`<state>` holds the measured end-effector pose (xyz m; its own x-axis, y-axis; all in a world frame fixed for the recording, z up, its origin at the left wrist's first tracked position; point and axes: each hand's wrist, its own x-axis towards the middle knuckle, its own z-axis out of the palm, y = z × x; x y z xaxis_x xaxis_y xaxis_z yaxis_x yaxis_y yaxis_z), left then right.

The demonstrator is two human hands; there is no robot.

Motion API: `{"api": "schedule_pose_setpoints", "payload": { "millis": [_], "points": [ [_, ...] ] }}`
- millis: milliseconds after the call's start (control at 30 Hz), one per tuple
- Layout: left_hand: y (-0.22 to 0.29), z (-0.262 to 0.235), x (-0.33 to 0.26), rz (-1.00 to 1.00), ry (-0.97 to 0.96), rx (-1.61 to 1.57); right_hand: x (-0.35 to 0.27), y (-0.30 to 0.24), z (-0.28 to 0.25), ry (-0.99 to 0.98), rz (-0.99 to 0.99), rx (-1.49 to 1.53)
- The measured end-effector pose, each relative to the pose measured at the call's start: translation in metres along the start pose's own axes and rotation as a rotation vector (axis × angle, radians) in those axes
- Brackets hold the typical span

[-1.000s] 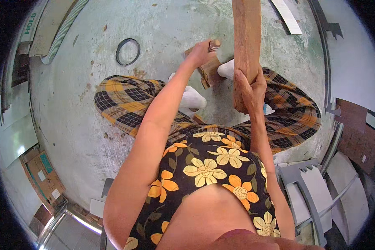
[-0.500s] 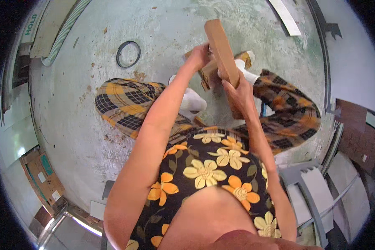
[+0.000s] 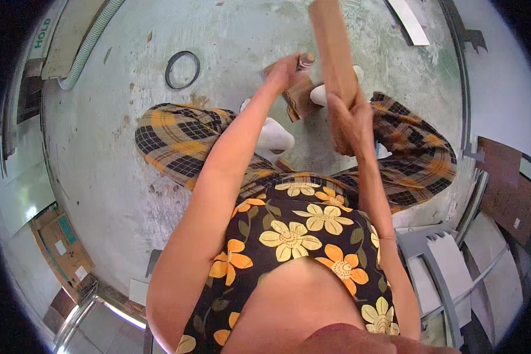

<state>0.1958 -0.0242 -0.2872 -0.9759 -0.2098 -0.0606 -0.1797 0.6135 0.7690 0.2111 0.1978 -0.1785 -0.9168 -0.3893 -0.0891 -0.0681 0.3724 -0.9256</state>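
My right hand is wrapped round the lower part of a long brown wooden block, whose far end reaches the top edge of the view. My left hand is closed round a short tool handle; its round, wood-coloured end with a pale band shows above the fist. What the tool is below the fist I cannot make out. Just under that hand a brown wooden piece lies on the floor between my feet. A white-socked foot is against its right side.
My legs in plaid trousers are bent out to both sides on the grey floor. A black ring lies left of my left hand. A white strip is at the far right, a plastic chair at the lower right, a cardboard box at the left.
The wooden block in my right hand has swung away to the right from my left hand. The tool handle's end, hidden before, now shows. My left hand has shifted slightly.
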Motion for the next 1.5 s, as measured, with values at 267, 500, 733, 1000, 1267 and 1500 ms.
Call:
{"api": "schedule_pose_setpoints", "payload": {
  "millis": [267, 500, 733, 1000, 1267, 1500],
  "points": [
    [-0.001, 0.004, 0.010, 0.051, 0.035, 0.055, -0.001, 0.007, 0.003, 0.006, 0.077, -0.136],
    [-0.001, -0.001, 0.005, -0.004, -0.031, -0.107, -0.001, -0.036, -0.007, 0.040, 0.025, 0.126],
    [0.010, -0.006, 0.010, -0.033, -0.039, 0.031, 0.004, -0.009, -0.004, 0.006, 0.077, -0.076],
    [0.017, -0.005, 0.009, -0.027, -0.056, 0.029, 0.005, 0.003, 0.005, 0.049, -0.011, -0.017],
    [0.008, -0.002, 0.006, 0.012, -0.042, 0.022, 0.000, -0.018, -0.005, 0.082, 0.007, 0.159],
    [0.005, -0.006, 0.000, 0.184, -0.035, -0.112, 0.002, -0.011, 0.001, -0.053, 0.110, 0.016]
  ]
}}
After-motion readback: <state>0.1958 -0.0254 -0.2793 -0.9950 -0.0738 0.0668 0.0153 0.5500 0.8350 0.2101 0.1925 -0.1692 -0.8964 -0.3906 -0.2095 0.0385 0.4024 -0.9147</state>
